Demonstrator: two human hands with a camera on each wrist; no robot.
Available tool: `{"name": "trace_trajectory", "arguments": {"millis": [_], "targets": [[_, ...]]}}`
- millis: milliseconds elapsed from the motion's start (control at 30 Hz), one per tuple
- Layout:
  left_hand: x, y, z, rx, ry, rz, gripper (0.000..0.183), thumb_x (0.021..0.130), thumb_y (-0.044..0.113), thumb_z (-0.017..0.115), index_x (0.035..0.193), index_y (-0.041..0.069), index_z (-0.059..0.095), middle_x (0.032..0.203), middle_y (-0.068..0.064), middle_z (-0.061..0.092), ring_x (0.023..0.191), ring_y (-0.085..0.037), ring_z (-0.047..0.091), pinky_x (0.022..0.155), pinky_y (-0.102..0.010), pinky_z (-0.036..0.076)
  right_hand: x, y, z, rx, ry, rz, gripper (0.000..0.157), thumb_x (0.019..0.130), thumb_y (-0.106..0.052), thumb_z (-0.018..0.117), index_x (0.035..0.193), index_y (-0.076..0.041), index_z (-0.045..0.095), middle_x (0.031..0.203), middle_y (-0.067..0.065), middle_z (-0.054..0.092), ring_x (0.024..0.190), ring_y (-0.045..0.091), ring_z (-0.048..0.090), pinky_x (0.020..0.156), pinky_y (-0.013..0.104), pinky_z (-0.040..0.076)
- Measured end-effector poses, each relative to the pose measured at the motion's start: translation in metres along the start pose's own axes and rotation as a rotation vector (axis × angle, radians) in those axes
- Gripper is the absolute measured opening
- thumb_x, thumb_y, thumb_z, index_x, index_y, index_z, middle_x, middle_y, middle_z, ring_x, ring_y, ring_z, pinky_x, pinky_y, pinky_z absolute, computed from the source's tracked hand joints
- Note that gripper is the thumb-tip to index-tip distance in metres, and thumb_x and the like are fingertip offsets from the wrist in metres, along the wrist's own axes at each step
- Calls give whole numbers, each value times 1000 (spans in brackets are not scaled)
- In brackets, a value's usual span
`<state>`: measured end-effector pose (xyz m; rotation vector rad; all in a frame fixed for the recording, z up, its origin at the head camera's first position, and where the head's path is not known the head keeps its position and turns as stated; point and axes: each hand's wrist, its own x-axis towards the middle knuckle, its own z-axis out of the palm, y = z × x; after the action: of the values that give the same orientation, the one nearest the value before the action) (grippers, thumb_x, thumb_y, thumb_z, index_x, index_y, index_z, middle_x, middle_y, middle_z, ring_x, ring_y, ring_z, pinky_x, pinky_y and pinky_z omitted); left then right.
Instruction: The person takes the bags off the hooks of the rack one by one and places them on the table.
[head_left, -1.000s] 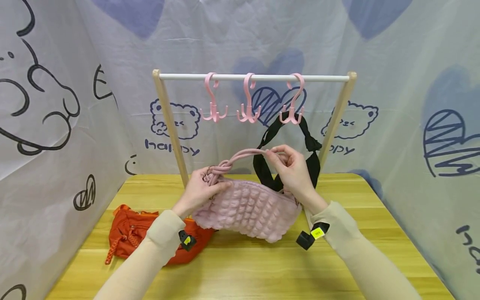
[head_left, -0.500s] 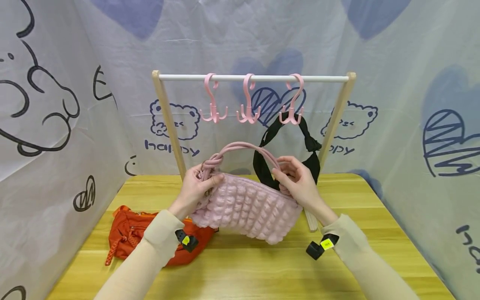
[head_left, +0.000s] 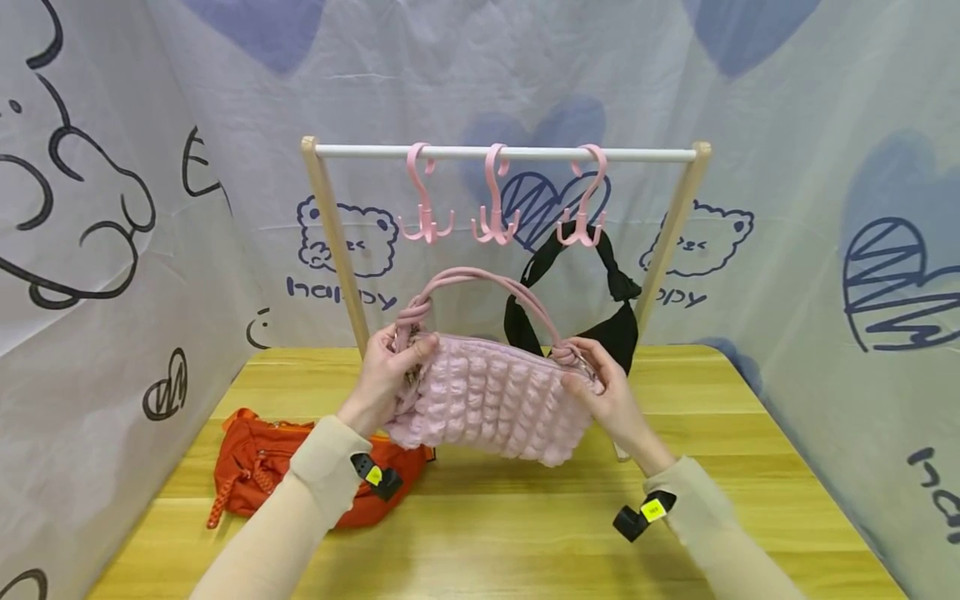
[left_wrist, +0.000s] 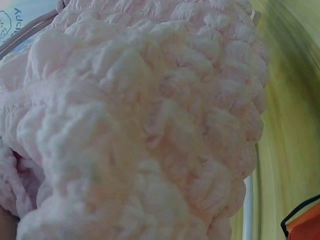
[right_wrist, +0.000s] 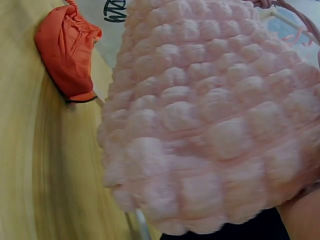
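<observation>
A pink puffy quilted handbag [head_left: 495,400] is held up above the table, its knotted strap [head_left: 472,273] arching over the top. My left hand [head_left: 382,375] grips its left upper corner by the strap ring, thumb on the front. At the right upper corner, my right hand [head_left: 611,396] pinches the bag just below the strap knot. Puckered pink fabric [left_wrist: 140,115] fills most of the left wrist view. The bag's side [right_wrist: 210,115] likewise covers much of the right wrist view.
Behind stands a rack with a white bar [head_left: 360,152] carrying three pink hooks [head_left: 495,196]. A black bag [head_left: 618,329] hangs from the right hook. An orange bag [head_left: 247,467] lies on the wooden table [head_left: 480,542] at left.
My right hand has slid from the strap down to the bag's right upper corner. The strap now arches freely, higher than before, and the bag has risen slightly. My left hand keeps its hold.
</observation>
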<state>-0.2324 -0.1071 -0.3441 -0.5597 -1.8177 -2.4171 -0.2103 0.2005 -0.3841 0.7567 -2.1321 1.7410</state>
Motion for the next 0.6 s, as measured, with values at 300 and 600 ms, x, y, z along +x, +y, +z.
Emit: {"name": "trace_trajectory", "arguments": {"millis": [300,600], "targets": [[-1,-4,0,-54,-52,9,19,94,9,67,81,22,64,65,13,58,62,0,54,57,-15,45,-10,20,10,22,43,-93,49,89,-3,73,131,7,51,124,-2,66,112,2,61,101,14,47],[-2,-7,-2,-53,-34,-18,15,93,13,70,84,22,64,67,13,57,66,-1,53,62,-15,43,-11,24,21,109,187,-182,31,90,6,67,120,9,64,126,-8,70,123,6,61,112,21,42]]}}
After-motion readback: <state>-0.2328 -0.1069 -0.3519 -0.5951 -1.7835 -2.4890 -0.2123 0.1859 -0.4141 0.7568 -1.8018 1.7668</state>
